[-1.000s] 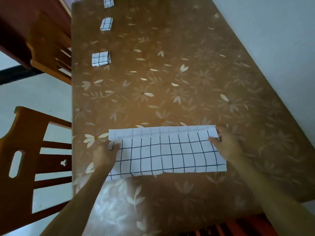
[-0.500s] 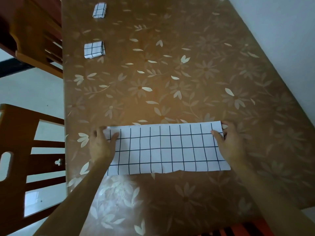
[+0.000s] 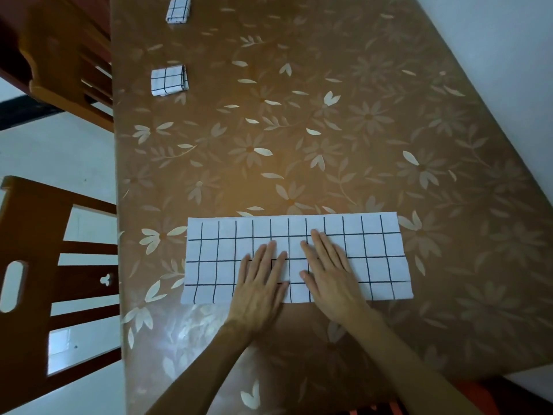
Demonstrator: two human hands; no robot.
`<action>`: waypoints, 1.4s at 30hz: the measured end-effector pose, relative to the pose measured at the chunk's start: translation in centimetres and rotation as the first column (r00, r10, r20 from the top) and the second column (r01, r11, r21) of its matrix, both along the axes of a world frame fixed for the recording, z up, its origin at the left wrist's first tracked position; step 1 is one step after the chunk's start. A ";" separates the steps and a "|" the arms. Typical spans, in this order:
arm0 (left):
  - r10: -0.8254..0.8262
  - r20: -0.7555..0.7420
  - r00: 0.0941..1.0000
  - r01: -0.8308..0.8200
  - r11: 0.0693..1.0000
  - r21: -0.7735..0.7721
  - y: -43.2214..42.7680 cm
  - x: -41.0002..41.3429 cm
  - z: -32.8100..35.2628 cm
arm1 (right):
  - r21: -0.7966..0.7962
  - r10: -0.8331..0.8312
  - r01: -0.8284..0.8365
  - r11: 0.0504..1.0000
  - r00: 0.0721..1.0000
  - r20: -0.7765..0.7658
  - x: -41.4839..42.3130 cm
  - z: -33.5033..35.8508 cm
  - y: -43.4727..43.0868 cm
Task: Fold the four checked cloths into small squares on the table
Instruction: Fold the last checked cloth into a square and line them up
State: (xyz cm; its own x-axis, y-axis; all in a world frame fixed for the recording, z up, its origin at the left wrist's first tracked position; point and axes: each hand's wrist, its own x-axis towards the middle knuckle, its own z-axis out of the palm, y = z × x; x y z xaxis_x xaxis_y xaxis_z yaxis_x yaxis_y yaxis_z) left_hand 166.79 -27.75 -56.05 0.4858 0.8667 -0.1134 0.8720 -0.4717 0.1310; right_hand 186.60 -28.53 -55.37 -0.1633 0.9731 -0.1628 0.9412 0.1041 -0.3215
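Observation:
A white cloth with a black check (image 3: 377, 256) lies flat as a long strip near the front of the brown flowered table (image 3: 329, 130). My left hand (image 3: 263, 283) and my right hand (image 3: 329, 274) rest palm down side by side on the strip's middle, fingers stretched out, gripping nothing. Two folded small checked squares lie along the table's left edge: one (image 3: 169, 79) at mid distance and another (image 3: 178, 9) at the far end, partly cut by the top of the picture.
Two wooden chairs stand at the table's left side, one near (image 3: 45, 265) and one farther back (image 3: 65, 64). A pale wall (image 3: 493, 40) runs along the table's right edge.
Both hands left the strip's two ends and slid inward to its middle, now pressing flat. The cloth's folded-over top flap now lies even. The view shifted down, dropping a third folded square from sight.

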 end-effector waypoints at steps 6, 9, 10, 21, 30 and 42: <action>-0.121 0.039 0.992 0.118 0.991 0.063 1.2 -0.7 0.1 | 0.008 0.028 -0.028 1.000 0.999 -0.034 0.1 2.8 0.4; -0.141 0.114 0.983 0.127 0.984 0.123 1.3 -0.3 1.0 | -0.083 -0.042 0.026 0.996 0.981 -0.188 0.4 4.2 0.9; -0.140 0.125 0.982 0.122 0.983 0.137 1.2 -0.4 1.2 | -0.070 -0.071 0.057 0.996 0.974 -0.215 0.7 4.4 1.2; -0.044 0.234 0.971 -0.023 0.961 0.276 2.6 -3.2 4.0 | -0.331 -0.207 0.197 0.923 0.978 0.005 4.8 4.9 5.4; 0.668 0.395 0.630 -0.458 0.731 -0.506 0.5 2.8 9.0 | -0.398 -0.433 0.236 0.887 0.728 -0.532 0.1 7.4 0.6; 0.877 0.470 0.103 -0.082 0.478 -0.874 -1.5 0.7 10.3 | -0.556 -0.551 0.140 0.819 0.463 -0.695 -1.1 11.5 -1.7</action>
State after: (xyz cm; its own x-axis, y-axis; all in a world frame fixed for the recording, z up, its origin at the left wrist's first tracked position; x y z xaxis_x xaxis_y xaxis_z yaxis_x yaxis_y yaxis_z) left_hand 167.49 -29.24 -45.80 0.0911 0.8345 -0.5435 -0.0009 0.5458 0.8379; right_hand 185.53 -30.26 -43.92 -0.0817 0.8610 -0.5019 0.1690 -0.4843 -0.8584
